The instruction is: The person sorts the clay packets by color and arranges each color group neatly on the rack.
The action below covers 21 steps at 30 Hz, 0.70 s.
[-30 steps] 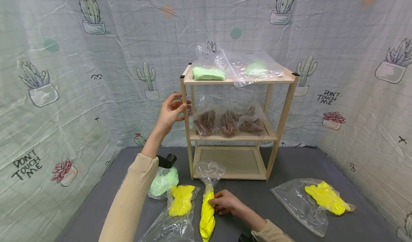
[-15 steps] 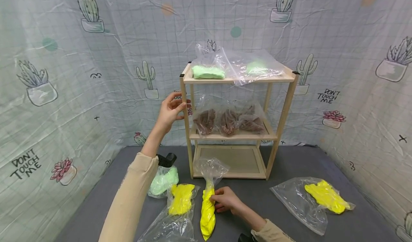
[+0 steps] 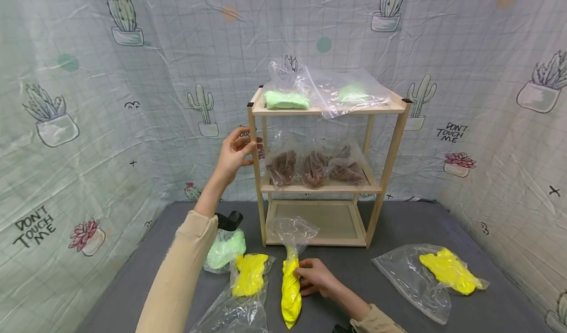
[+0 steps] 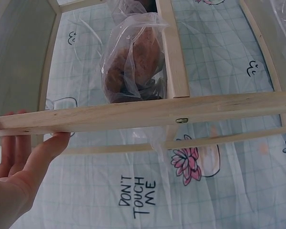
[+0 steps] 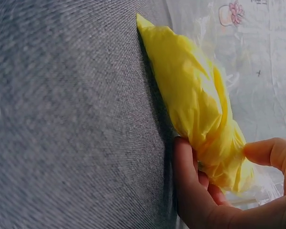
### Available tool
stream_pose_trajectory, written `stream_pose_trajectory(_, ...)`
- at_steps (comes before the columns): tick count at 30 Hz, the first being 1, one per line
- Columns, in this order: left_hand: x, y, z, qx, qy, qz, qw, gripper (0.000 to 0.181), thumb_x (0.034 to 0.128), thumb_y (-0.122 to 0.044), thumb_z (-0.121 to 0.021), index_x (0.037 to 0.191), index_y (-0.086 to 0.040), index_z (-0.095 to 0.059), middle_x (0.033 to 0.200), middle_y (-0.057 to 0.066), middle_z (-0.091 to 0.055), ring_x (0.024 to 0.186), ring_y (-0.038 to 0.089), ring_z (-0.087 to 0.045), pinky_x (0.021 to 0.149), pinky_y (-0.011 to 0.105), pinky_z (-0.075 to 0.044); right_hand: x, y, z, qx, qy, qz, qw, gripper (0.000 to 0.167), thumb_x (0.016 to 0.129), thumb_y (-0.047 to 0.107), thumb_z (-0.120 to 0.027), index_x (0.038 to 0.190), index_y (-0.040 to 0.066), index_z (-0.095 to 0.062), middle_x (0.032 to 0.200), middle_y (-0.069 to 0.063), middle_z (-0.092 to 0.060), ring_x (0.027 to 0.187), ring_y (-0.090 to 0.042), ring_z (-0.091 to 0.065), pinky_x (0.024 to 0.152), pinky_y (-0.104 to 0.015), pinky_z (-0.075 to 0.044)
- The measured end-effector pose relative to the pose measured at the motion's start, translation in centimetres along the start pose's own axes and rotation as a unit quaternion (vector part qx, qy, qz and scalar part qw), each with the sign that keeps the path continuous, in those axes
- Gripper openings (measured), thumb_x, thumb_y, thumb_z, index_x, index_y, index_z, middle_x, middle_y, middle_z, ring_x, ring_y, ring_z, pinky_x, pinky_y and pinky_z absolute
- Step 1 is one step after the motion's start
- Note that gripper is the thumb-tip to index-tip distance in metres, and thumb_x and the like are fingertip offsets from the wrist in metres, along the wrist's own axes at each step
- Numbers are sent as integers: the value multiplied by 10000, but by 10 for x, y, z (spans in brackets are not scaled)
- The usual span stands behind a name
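Head view puts the yellow bundle [image 3: 291,291] just in front of the wooden rack [image 3: 390,161], low over the grey table [image 3: 398,220], long axis running toward you, w/ its clear bag end [image 3: 294,230] fanned out across the front of the bottom board [image 3: 321,220]; can't tell if that film touches the wood. Your R hand [image 3: 320,276] pinches the bundle nearer the bag end than the narrow tip; per the R wrist cam, thumb's on one side, fingers tucked between it and the table. Can't be sure the tip rests on the cloth. Your L hand [image 3: 234,156] grips the front-left post [image 3: 259,190] above the middle shelf [image 3: 319,189], fingertips showing past the wood. Handling-wise, the bundle looks light & soft, prob. a bit slick b/c of the shiny surface; the free tip may sag. Doesn't seem fragile, but a hard squeeze would likely dent it. Best hold, IMO: the thick, twisted mid-section, where folds should give purchase, not the thin film, which could slip or stretch. Post looks stiff, but the rack's prob. lightish, so don't push sideways. FYI, a flat yellow pack [image 3: 250,275] & a mint pack [image 3: 227,250] lie to the L, another bagged yellow slab [image 3: 452,270] well off to the R; brown packs [image 3: 314,168] sit on the middle shelf.
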<state>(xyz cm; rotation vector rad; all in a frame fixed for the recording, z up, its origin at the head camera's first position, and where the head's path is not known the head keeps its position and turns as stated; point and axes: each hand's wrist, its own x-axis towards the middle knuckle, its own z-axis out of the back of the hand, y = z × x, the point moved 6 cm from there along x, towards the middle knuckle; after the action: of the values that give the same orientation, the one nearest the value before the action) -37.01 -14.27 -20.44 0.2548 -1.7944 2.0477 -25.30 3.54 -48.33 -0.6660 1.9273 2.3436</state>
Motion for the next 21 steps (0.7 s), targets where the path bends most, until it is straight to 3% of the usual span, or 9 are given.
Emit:
stream_pose_trajectory(4,0,0,0,-29,32,-42,10000,361,910,-101,-497,1264,-86,-431,1152,194,-549,1080,358,-541,679,369,-518,1,1,3,21,-39,31,10000,534,834,173,-574,1226,-138,-387,1001,-211,-577,716,-189,-636,604,-371,-538)
stream_pose_trajectory(10,0,0,0,-52,16,-9,10000,363,909,-98,-498,1265,-81,-427,1075,95,-585,1085,361,-536,657,337,-515,4,2,10,-38,-101,48,9999,548,845,185,-556,1247,-139,-371,1025,-218,-569,733,-184,-623,619,-374,-538)
stream_pose_trajectory(14,-1,-1,0,-38,-1,-9,10000,362,909,-100,-498,1265,-87,-430,1115,148,-574,1079,348,-544,655,336,-514,7,4,16,-56,-147,123,9998,569,845,199,-555,1254,-147,-363,1047,-223,-564,745,-184,-618,622,-374,-537)
stream_pose_trajectory(21,0,1,0,26,-14,2,10000,363,908,-121,-504,1263,-91,-434,1121,136,-581,975,192,-600,656,338,-514,12,9,28,72,-311,333,9989,508,847,208,-547,1218,-118,-430,1011,-183,-578,737,-187,-602,612,-346,-531)
